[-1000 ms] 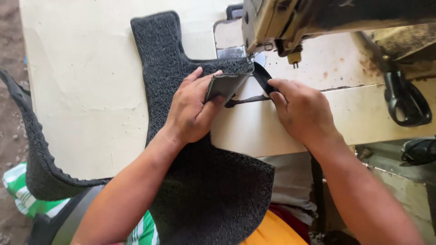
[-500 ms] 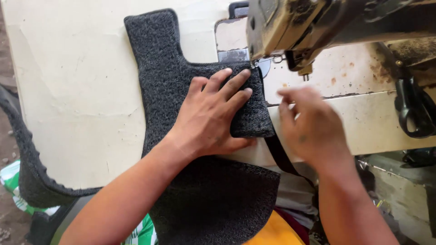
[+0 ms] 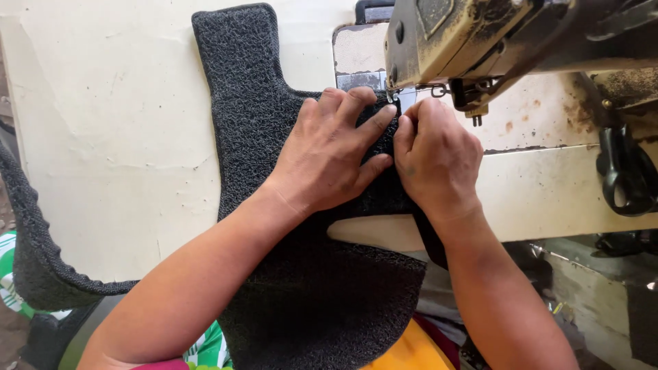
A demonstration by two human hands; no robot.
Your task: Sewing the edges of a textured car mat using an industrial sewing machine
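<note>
While your left hand (image 3: 329,161) lies spread flat on the coil car mat (image 3: 274,205) and your right hand (image 3: 439,161) pinches its edge under the sewing machine (image 3: 480,41), fingertips could drift beneath the needle.

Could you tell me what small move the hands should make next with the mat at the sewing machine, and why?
Probably ease the black coil mat slightly forward: its edge sits by the needle, with the left hand flat on it and the right hand pinching the edge.

I am seeing no packages, labels, signs or screens anywhere in my view. I am finding nothing of that kind on the table, the machine or around the hands.
</note>
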